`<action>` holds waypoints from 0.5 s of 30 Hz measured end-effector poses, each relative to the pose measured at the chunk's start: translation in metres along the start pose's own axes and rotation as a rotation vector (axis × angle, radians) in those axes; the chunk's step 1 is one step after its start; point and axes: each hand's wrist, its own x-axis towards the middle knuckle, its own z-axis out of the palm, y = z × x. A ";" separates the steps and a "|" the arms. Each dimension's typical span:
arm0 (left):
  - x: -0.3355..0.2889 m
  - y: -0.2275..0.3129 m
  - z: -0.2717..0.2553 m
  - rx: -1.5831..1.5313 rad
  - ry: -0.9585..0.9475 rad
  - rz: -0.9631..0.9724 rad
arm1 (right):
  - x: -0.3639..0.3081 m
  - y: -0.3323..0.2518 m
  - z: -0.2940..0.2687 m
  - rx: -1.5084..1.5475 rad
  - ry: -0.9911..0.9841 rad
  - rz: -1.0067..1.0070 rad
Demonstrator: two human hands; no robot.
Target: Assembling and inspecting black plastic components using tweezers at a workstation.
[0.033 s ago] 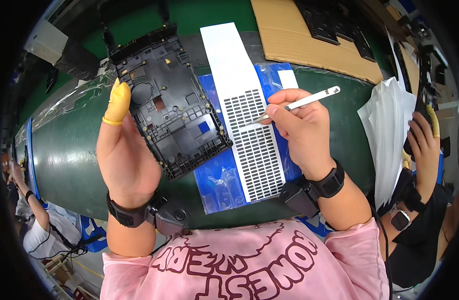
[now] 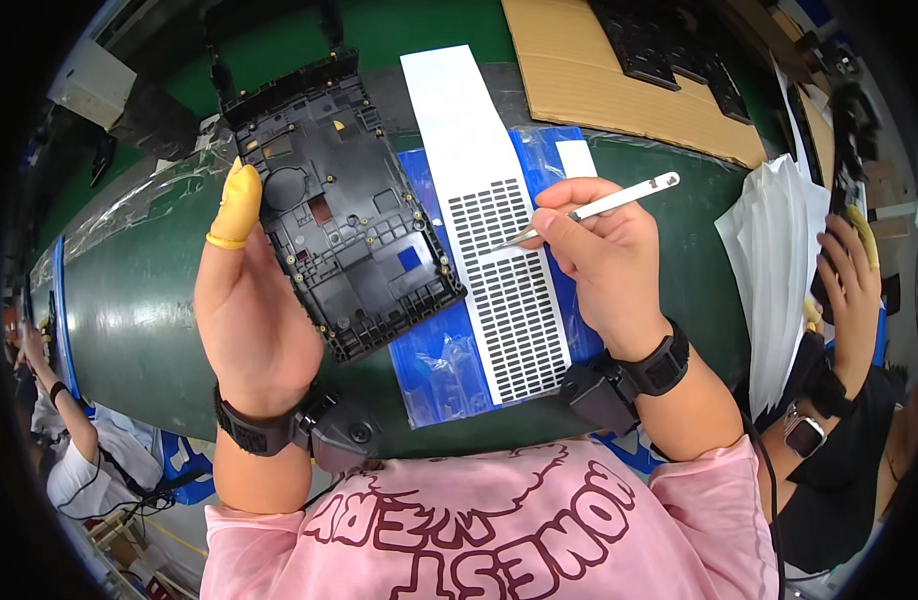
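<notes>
A black plastic housing [image 2: 344, 200] with ribs, holes and small brass-coloured inserts is tilted up in my left hand [image 2: 254, 310]. My thumb, in a yellow finger cot, presses its left edge; my other fingers are hidden behind it. Between thumb and fingertips, my right hand [image 2: 619, 265] pinches white-handled tweezers [image 2: 624, 197]. Their dark tips reach the white sheet [image 2: 464, 120] of small black rectangular stickers, by a gap in the rows. I cannot tell whether the tips hold a sticker. That sheet lies on a blue plastic-wrapped pad [image 2: 439, 375].
Cardboard [image 2: 569, 80] with black plastic parts [image 2: 669, 45] on it lies at the far right. A stack of thin white sheets [image 2: 774, 270] stands to the right, beside another person's hand [image 2: 851, 285]. A green mat [image 2: 139, 310] covers the table. Another person sits at far left.
The housing in my left hand has shifted very slightly to the right. My right hand and the tweezers stay in place. The person at right has moved their hand and watch a little.
</notes>
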 end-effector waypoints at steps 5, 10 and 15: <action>-0.001 -0.002 0.001 -0.100 -0.089 -0.071 | 0.002 0.000 0.001 -0.026 -0.018 0.003; -0.004 -0.003 0.007 -0.218 -0.200 -0.177 | -0.001 -0.006 0.001 -0.011 0.016 -0.003; -0.006 -0.021 0.006 -0.028 -0.145 -0.198 | -0.014 -0.026 0.008 0.115 0.011 -0.128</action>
